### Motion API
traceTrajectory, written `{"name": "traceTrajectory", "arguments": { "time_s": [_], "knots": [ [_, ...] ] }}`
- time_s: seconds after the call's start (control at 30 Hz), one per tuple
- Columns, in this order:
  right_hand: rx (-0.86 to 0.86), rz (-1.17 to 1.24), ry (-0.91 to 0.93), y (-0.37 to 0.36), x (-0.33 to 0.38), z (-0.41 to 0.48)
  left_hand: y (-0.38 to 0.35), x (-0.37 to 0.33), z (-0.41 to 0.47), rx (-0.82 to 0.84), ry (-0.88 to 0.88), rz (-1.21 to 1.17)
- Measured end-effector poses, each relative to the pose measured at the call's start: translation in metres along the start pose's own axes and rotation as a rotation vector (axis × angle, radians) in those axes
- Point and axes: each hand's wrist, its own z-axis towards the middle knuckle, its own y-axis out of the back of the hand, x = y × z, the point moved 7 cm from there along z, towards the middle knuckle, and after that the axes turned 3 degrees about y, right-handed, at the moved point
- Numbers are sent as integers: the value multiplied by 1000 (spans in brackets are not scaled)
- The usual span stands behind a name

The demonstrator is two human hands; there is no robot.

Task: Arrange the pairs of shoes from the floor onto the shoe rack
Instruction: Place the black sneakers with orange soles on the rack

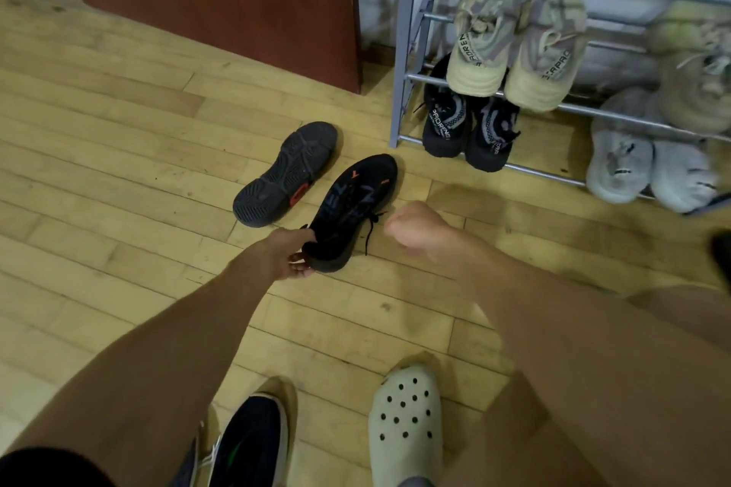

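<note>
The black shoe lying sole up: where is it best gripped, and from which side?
The sole-up shoe hides its opening against the floor, so grip probably across its narrow middle, by the orange patch, coming from above.

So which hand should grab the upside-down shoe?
Probably right. The right hand holds nothing, while the left hand grips the upright shoe by its heel, beside the upside-down shoe.

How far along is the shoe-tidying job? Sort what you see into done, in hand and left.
Done: several pairs sit on the shoe rack, including the cream pair and the black-grey pair. In hand: the left grip holds the heel of a black shoe. Left: racking it and its sole-up mate on the floor.
</note>
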Motion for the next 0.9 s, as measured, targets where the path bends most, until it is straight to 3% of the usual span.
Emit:
{"name": "traceTrajectory", "arguments": {
  "time_s": [0.27,0.43,0.7,0.9],
  "knots": [
    [-78,64,38,27,34,-77,-12,-31,-113,162,-296,16],
    [-49,388,90,76,47,-142,-27,-65,-207,258,-527,108],
    [-378,606,408,172,57,-253,-85,-104,-348,300,-750,336],
    [-484,710,485,240,33,-304,-159,-122,-420,226,-971,581]
  ]
}}
